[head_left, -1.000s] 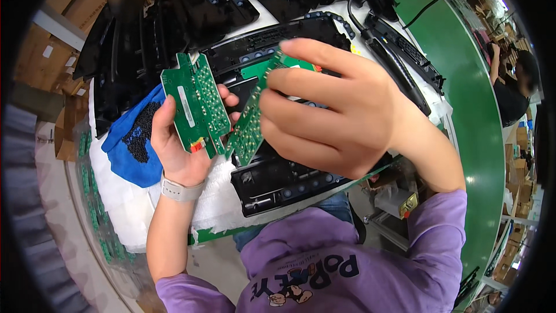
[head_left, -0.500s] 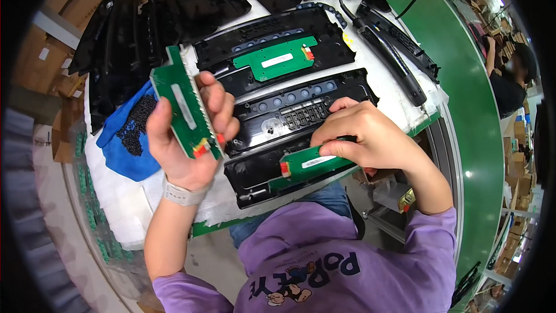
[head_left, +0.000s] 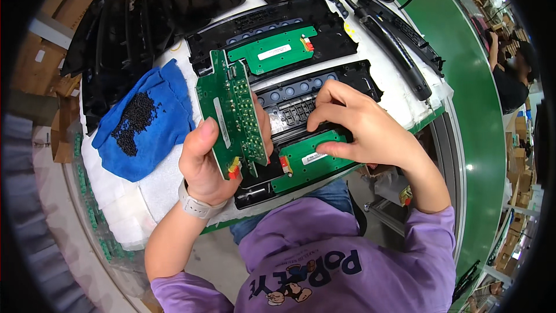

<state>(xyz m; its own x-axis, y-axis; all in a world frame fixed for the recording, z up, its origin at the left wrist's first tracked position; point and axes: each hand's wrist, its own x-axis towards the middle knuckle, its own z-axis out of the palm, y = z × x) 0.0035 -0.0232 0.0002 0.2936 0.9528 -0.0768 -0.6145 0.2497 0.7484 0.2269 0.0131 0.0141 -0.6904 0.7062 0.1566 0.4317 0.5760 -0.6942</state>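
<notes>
My left hand is closed around green circuit boards, seemingly two held upright face to face, with a red-and-yellow connector at the lower end. Over the nearest black plastic panel, my right hand has its thumb on or just above another green circuit board. That board lies in the panel, and my index finger and thumb are apart at its upper edge. Behind it is a black panel with a row of round bluish buttons and a digit display. A further panel beyond bears a green board.
Small black screws lie heaped on a blue cloth at the left. A corded black electric screwdriver rests at the right. More black panels crowd the far side. Another person is at the far right.
My left hand has moved right with its boards, uncovering more of the blue cloth. The board under my right hand now lies flatter in the panel, and my right fingers have spread from its edge.
</notes>
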